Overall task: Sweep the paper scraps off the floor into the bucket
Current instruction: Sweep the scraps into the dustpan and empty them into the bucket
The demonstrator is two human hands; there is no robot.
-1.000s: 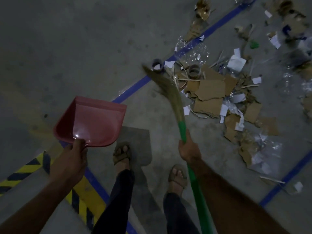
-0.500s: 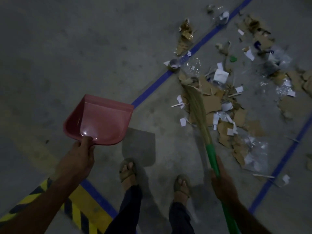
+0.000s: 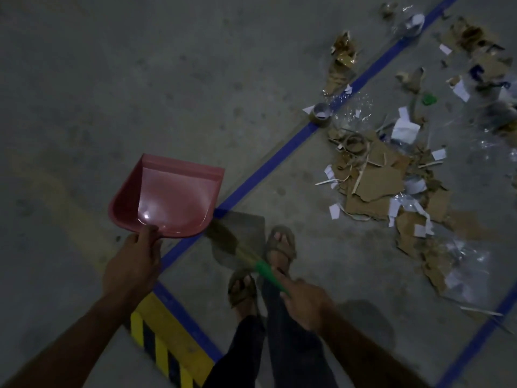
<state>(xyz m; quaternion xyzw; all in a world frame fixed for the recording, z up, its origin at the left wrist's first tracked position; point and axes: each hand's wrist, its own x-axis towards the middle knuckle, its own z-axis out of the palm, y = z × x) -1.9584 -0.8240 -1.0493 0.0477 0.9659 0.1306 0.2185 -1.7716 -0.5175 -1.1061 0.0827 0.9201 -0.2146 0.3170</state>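
Green-handled broom [image 3: 251, 259], gripped by the right hand [image 3: 306, 306], has swung off the scraps [image 3: 383, 189] toward the feet.

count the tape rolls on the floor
2. One tape roll sits on the blue floor line at the upper left of the scrap pile. Another roll lies among the cardboard scraps just right of it. More may be hidden under the scraps.

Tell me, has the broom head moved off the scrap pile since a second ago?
Yes. The broom head has swung left off the scrap pile, toward the blue line, and now sits below the dustpan, by the feet.
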